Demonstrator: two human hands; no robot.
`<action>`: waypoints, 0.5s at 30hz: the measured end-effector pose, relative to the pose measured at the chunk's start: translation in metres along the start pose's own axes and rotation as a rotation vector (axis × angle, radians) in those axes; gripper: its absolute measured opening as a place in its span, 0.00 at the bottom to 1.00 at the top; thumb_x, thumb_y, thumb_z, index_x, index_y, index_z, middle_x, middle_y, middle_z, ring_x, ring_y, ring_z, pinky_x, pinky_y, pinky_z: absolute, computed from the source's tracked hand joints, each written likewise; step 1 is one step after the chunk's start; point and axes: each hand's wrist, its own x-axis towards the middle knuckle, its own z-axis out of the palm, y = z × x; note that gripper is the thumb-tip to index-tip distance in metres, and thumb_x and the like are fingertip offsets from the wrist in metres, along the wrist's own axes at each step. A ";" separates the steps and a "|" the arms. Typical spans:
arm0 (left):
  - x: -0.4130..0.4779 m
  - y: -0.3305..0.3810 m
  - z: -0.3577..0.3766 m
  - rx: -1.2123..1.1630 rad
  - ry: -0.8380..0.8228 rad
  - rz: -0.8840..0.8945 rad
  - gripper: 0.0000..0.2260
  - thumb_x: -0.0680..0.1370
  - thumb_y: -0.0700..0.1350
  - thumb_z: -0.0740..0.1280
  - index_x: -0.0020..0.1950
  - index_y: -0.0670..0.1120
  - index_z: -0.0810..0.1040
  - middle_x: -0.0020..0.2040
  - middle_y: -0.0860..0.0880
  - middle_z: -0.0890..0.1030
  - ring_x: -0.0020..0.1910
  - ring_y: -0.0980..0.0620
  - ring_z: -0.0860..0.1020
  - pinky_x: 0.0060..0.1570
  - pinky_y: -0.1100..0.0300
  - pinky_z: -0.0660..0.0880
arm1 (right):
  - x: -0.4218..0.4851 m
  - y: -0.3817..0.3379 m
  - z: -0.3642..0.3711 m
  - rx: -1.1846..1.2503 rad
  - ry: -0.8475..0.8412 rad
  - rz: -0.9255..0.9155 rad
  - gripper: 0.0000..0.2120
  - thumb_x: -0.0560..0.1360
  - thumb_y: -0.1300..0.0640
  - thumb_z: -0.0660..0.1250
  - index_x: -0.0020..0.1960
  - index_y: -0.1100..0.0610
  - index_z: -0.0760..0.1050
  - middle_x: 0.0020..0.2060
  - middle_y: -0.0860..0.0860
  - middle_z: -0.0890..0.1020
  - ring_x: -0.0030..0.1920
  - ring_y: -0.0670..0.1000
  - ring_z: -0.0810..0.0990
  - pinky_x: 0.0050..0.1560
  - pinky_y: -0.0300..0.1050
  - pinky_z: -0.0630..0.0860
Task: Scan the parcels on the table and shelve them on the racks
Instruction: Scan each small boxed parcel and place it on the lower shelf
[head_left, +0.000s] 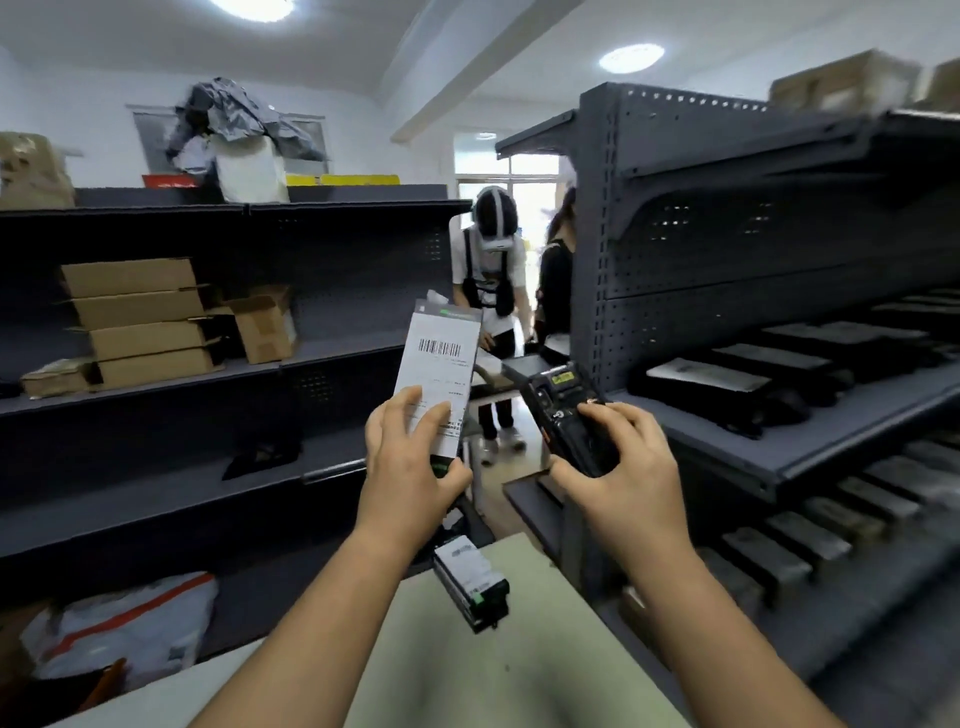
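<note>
Fingers (411, 413) on parcel (442, 358), scanner (560, 397) beside, racks (727, 270) flanking

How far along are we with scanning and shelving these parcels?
Looks done: dark parcels already lie on the right rack. In hand: the left hand holds a labelled parcel up while the right hand grips the scanner. Left: shelving it, then the small parcel on the table.
</note>
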 end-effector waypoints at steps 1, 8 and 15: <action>-0.003 0.015 0.006 -0.041 -0.018 0.038 0.25 0.69 0.43 0.75 0.66 0.47 0.76 0.72 0.49 0.63 0.72 0.46 0.59 0.66 0.54 0.63 | -0.008 0.001 -0.019 -0.037 0.050 0.018 0.26 0.64 0.50 0.77 0.62 0.48 0.78 0.59 0.44 0.73 0.56 0.41 0.73 0.58 0.33 0.69; -0.035 0.149 0.077 -0.350 -0.155 0.253 0.25 0.68 0.43 0.76 0.65 0.46 0.77 0.71 0.48 0.65 0.69 0.43 0.63 0.67 0.51 0.66 | -0.068 0.034 -0.168 -0.308 0.309 0.177 0.26 0.64 0.52 0.78 0.62 0.48 0.79 0.60 0.46 0.74 0.58 0.44 0.74 0.58 0.35 0.67; -0.076 0.314 0.178 -0.613 -0.329 0.434 0.26 0.68 0.42 0.76 0.65 0.47 0.77 0.72 0.48 0.65 0.69 0.43 0.64 0.67 0.46 0.68 | -0.112 0.107 -0.315 -0.467 0.534 0.320 0.27 0.62 0.45 0.74 0.61 0.47 0.78 0.61 0.45 0.73 0.57 0.49 0.78 0.59 0.49 0.77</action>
